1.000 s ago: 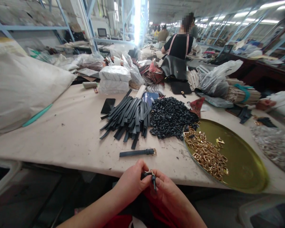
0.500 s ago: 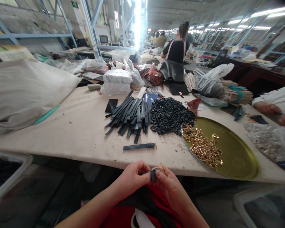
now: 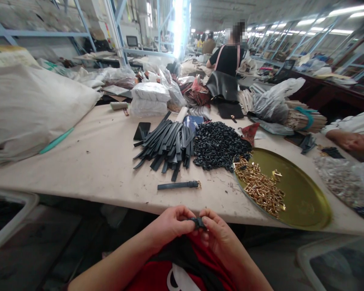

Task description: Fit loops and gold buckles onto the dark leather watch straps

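Just below the table's front edge, my left hand (image 3: 177,221) and my right hand (image 3: 214,227) meet, both pinching a small dark strap piece (image 3: 198,222) between thumbs and fingers. Part of the piece is hidden by the fingers. On the table above them lies a dark strap (image 3: 177,185) with a gold buckle (image 3: 199,184) at its right end. Behind it are a fanned pile of dark strips (image 3: 168,143) and a heap of small black loops (image 3: 220,145). To the right, a round gold tray (image 3: 306,194) holds many gold buckles (image 3: 262,186).
A black phone (image 3: 142,131) lies left of the strips. Wrapped white bundles (image 3: 150,99) and a black leather piece (image 3: 223,89) stand behind. A large cloth-covered heap (image 3: 36,109) fills the left. Another person's hand (image 3: 356,141) is at the right edge.
My right fingers have shifted on the strap piece, and the gold metal seen at my fingertips is now mostly hidden. The view has tilted slightly. The other person's hands at the right have moved.
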`<action>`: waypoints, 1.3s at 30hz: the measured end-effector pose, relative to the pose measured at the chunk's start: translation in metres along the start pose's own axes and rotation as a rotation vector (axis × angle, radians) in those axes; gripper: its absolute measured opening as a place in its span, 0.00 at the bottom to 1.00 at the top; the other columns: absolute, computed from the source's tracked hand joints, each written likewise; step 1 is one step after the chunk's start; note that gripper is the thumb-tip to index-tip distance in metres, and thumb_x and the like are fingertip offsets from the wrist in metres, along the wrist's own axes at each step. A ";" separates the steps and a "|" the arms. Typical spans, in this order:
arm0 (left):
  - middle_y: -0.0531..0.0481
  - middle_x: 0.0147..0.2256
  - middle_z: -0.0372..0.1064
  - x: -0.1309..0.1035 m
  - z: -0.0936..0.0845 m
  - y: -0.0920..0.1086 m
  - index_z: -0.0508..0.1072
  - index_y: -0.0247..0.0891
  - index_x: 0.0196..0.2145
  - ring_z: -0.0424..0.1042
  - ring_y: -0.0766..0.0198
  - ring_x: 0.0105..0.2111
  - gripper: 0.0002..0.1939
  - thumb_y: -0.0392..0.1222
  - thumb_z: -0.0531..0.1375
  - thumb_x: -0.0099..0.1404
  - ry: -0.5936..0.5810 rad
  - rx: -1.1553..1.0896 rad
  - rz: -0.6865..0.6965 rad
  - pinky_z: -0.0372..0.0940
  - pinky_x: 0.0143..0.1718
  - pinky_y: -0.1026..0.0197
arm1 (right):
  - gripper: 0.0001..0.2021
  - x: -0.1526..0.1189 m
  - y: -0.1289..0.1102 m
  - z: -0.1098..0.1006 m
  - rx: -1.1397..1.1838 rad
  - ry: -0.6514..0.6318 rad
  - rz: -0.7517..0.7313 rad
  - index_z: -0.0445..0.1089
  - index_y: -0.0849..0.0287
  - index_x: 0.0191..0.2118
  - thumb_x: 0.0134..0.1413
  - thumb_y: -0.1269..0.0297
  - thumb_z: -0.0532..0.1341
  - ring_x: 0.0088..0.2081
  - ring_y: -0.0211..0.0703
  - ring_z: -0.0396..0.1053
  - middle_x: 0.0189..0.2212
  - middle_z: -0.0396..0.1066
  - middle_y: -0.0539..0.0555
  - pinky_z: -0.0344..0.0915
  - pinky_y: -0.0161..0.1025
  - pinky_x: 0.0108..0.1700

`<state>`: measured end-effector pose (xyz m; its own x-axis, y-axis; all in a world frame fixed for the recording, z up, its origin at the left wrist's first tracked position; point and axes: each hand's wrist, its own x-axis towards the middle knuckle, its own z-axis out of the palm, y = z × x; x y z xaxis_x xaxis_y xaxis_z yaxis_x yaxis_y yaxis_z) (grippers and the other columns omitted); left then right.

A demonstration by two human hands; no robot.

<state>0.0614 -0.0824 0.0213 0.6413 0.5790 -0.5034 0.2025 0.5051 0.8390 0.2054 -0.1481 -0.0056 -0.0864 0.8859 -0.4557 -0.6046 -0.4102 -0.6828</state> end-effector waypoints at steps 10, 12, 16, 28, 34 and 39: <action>0.49 0.26 0.70 0.020 -0.013 0.002 0.68 0.31 0.30 0.64 0.69 0.25 0.13 0.43 0.62 0.49 -0.039 -0.111 -0.028 0.52 0.25 0.67 | 0.13 0.018 -0.012 -0.019 -0.577 0.069 -0.146 0.58 0.57 0.32 0.48 0.54 0.60 0.18 0.31 0.54 0.17 0.61 0.43 0.50 0.30 0.21; 0.50 0.26 0.70 0.024 -0.014 0.005 0.68 0.32 0.29 0.64 0.70 0.24 0.13 0.43 0.62 0.48 -0.059 -0.059 -0.044 0.52 0.24 0.67 | 0.14 0.021 -0.015 -0.023 -0.509 0.017 -0.043 0.55 0.56 0.31 0.47 0.53 0.60 0.17 0.30 0.51 0.17 0.60 0.42 0.48 0.30 0.20; 0.52 0.25 0.70 0.032 -0.012 0.013 0.70 0.32 0.29 0.64 0.69 0.25 0.09 0.39 0.60 0.49 -0.012 0.050 -0.059 0.55 0.27 0.67 | 0.10 0.029 -0.020 -0.029 -0.651 0.042 -0.053 0.56 0.55 0.30 0.50 0.56 0.57 0.18 0.32 0.53 0.18 0.60 0.43 0.49 0.31 0.21; 0.51 0.25 0.70 0.056 -0.021 0.026 0.71 0.31 0.29 0.63 0.70 0.24 0.08 0.38 0.58 0.51 -0.025 0.072 -0.081 0.55 0.26 0.68 | 0.09 0.054 -0.044 -0.036 -0.679 -0.069 -0.016 0.59 0.55 0.31 0.50 0.57 0.57 0.20 0.33 0.55 0.21 0.65 0.46 0.49 0.33 0.22; 0.53 0.24 0.69 0.057 -0.019 0.029 0.71 0.32 0.28 0.62 0.71 0.25 0.06 0.38 0.58 0.52 -0.078 0.033 -0.057 0.54 0.27 0.69 | 0.14 0.054 -0.048 -0.034 -0.263 -0.097 0.197 0.55 0.56 0.31 0.47 0.55 0.61 0.16 0.29 0.51 0.21 0.68 0.46 0.43 0.30 0.20; 0.51 0.24 0.70 0.058 -0.015 0.011 0.70 0.31 0.30 0.62 0.70 0.23 0.10 0.41 0.60 0.51 0.007 0.002 -0.059 0.53 0.24 0.68 | 0.08 0.049 -0.038 -0.031 -0.671 0.053 -0.094 0.59 0.56 0.29 0.50 0.59 0.58 0.21 0.34 0.56 0.20 0.64 0.46 0.50 0.33 0.24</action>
<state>0.0899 -0.0330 -0.0017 0.6231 0.5527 -0.5534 0.2417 0.5369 0.8083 0.2484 -0.0958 -0.0201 -0.0082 0.9197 -0.3924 0.0163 -0.3923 -0.9197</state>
